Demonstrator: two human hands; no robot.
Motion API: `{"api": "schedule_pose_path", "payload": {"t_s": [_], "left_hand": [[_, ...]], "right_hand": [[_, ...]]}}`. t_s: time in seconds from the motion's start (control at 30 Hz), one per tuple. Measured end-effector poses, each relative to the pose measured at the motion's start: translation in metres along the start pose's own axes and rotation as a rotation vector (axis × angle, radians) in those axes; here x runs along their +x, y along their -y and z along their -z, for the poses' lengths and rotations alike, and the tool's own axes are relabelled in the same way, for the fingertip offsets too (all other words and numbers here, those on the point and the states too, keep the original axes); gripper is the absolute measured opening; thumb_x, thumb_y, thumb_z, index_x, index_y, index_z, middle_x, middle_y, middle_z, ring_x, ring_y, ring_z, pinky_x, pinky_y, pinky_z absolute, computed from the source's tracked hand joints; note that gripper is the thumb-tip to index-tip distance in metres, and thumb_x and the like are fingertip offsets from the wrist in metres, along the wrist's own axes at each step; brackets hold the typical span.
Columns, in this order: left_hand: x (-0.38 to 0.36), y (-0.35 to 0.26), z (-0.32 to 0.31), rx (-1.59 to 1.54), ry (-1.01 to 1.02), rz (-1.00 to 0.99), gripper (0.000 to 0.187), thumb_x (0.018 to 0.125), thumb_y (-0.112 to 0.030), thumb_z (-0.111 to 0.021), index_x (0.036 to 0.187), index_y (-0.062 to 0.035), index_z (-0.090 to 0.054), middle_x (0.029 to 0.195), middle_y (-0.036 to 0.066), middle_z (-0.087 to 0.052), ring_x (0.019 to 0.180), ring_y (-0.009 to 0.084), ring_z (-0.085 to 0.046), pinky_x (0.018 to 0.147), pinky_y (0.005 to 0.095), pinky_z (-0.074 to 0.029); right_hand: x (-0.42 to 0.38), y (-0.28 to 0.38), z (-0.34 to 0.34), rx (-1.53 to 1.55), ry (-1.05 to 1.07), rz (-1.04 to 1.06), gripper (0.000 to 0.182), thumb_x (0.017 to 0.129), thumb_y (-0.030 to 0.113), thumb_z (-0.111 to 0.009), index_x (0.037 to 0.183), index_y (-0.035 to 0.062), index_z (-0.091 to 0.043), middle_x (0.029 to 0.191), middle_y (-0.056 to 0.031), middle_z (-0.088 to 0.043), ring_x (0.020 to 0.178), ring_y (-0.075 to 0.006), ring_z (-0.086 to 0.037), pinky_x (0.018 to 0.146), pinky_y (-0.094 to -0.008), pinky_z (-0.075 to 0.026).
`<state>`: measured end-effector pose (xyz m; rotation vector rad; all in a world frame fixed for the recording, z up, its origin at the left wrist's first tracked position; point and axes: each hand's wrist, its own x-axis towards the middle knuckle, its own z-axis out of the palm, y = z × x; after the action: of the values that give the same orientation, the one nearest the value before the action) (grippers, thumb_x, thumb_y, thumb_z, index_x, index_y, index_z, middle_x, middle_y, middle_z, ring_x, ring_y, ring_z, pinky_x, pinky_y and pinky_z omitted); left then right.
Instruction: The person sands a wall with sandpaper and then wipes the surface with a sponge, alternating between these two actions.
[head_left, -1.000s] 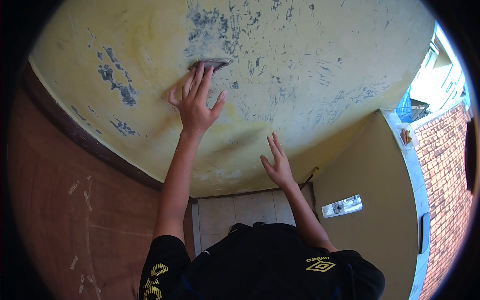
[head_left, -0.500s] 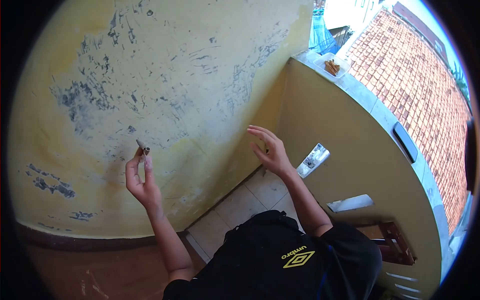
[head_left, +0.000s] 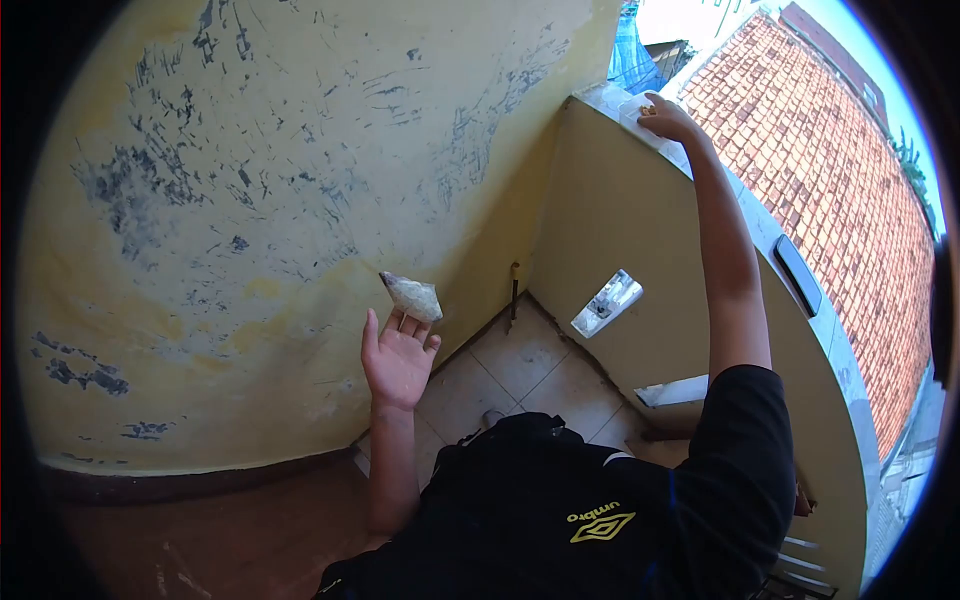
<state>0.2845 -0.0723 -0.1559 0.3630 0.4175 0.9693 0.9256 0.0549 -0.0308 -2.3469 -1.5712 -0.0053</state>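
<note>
My left hand [head_left: 400, 362] is raised near the stained wall, palm towards me and thumb held apart. Its middle fingers hold a small flat plate like a putty scraper [head_left: 413, 298], pale and smeared, with a dark corner. The exact kind of this plate is hard to tell. My right hand [head_left: 668, 120] reaches over the ledge into a clear plastic tub [head_left: 630, 107]. Its finger and thumb curl around some brown pieces [head_left: 647, 111], and the hand partly covers the tub.
A yellow wall [head_left: 280, 160] with scraped dark patches stands in front of me. On the tiled ledge [head_left: 758, 210] of the low wall lies a phone [head_left: 797, 276]. Slots [head_left: 607, 303] pierce that wall. A short pipe [head_left: 514, 295] rises in the corner above the floor tiles [head_left: 515, 355].
My right hand has moved up and right, from beside the wall to the tub. My left hand has shifted right and turned, so the plate now shows its flat side.
</note>
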Motion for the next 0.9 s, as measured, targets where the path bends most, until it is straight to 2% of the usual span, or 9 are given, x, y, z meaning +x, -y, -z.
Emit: {"api": "schedule_pose_path", "payload": {"t_s": [0.1,0.17,0.2,0.37,0.5,0.6,0.73,0.87,0.9], "left_hand": [[-0.001,-0.002,-0.001,-0.003,0.002,-0.024,0.056,0.108,-0.058,-0.049,0.139,-0.0122,-0.055,0.134,0.003,-0.066,0.124,0.0167,-0.055,0.096,0.0383,-0.039],[-0.004,-0.003,0.003,-0.026,0.008,-0.037,0.053,0.109,-0.056,-0.048,0.139,-0.0127,-0.055,0.135,0.003,-0.066,0.124,0.0165,-0.056,0.096,0.0382,-0.040],[-0.005,-0.002,0.004,-0.023,-0.001,-0.043,0.053,0.109,-0.056,-0.048,0.139,-0.0131,-0.055,0.136,0.003,-0.066,0.125,0.0165,-0.056,0.097,0.0383,-0.040],[-0.016,-0.006,0.016,0.002,-0.070,-0.090,0.054,0.109,-0.056,-0.047,0.142,-0.0136,-0.054,0.139,0.002,-0.064,0.125,0.0160,-0.056,0.097,0.0373,-0.040],[-0.022,-0.008,0.027,0.025,-0.110,-0.123,0.055,0.109,-0.055,-0.048,0.144,-0.0131,-0.053,0.140,0.002,-0.063,0.125,0.0157,-0.055,0.096,0.0359,-0.040],[-0.023,-0.007,0.032,0.048,-0.109,-0.127,0.056,0.109,-0.055,-0.048,0.145,-0.0125,-0.052,0.140,0.003,-0.062,0.125,0.0156,-0.054,0.096,0.0352,-0.040],[-0.024,-0.005,0.031,0.108,-0.111,-0.100,0.062,0.107,-0.058,-0.050,0.147,-0.0108,-0.050,0.140,0.005,-0.060,0.124,0.0170,-0.054,0.098,0.0364,-0.041],[-0.017,0.001,0.026,0.062,-0.079,-0.026,0.064,0.106,-0.059,-0.050,0.148,-0.0104,-0.049,0.141,0.005,-0.060,0.124,0.0175,-0.054,0.099,0.0367,-0.042],[-0.014,0.005,0.026,0.065,-0.080,-0.020,0.064,0.106,-0.059,-0.050,0.148,-0.0104,-0.049,0.141,0.005,-0.060,0.124,0.0175,-0.054,0.099,0.0367,-0.042]], "right_hand": [[0.017,-0.001,-0.013,-0.137,0.050,-0.063,0.062,0.087,0.036,-0.071,0.144,0.0117,-0.065,0.138,-0.0226,-0.069,0.129,-0.0378,-0.066,0.109,-0.0448,-0.050],[0.027,-0.006,-0.020,-0.139,0.064,-0.095,0.055,0.090,0.033,-0.068,0.140,0.0118,-0.064,0.140,-0.0208,-0.068,0.132,-0.0369,-0.064,0.111,-0.0467,-0.049],[0.021,-0.003,-0.021,-0.155,0.017,-0.072,0.042,0.092,0.032,-0.065,0.128,0.0106,-0.068,0.133,-0.0193,-0.071,0.128,-0.0367,-0.065,0.108,-0.0468,-0.050],[0.017,0.014,-0.012,-0.140,-0.070,-0.245,0.038,0.092,0.035,-0.061,0.120,0.0120,-0.072,0.127,-0.0187,-0.074,0.123,-0.0354,-0.068,0.104,-0.0471,-0.052],[0.003,0.022,-0.009,-0.093,-0.246,-0.186,0.043,0.087,0.040,-0.070,0.114,0.0061,-0.073,0.117,-0.0169,-0.077,0.113,-0.0346,-0.073,0.095,-0.0466,-0.056],[0.003,0.021,-0.005,-0.097,-0.226,-0.175,0.037,0.087,0.038,-0.074,0.108,0.0073,-0.074,0.111,-0.0157,-0.078,0.109,-0.0352,-0.073,0.091,-0.0472,-0.056],[0.009,0.010,-0.013,-0.094,-0.376,-0.105,0.029,0.087,0.031,-0.071,0.098,0.0049,-0.075,0.099,-0.0196,-0.077,0.098,-0.0393,-0.073,0.085,-0.0493,-0.055],[0.010,0.010,-0.014,-0.130,-0.356,-0.114,0.027,0.088,0.030,-0.069,0.096,0.0048,-0.073,0.096,-0.0225,-0.075,0.095,-0.0419,-0.073,0.080,-0.0515,-0.054],[0.008,0.014,-0.010,-0.141,-0.317,-0.131,0.027,0.090,0.030,-0.066,0.100,0.0057,-0.073,0.101,-0.0218,-0.076,0.099,-0.0421,-0.073,0.083,-0.0520,-0.055]]}}
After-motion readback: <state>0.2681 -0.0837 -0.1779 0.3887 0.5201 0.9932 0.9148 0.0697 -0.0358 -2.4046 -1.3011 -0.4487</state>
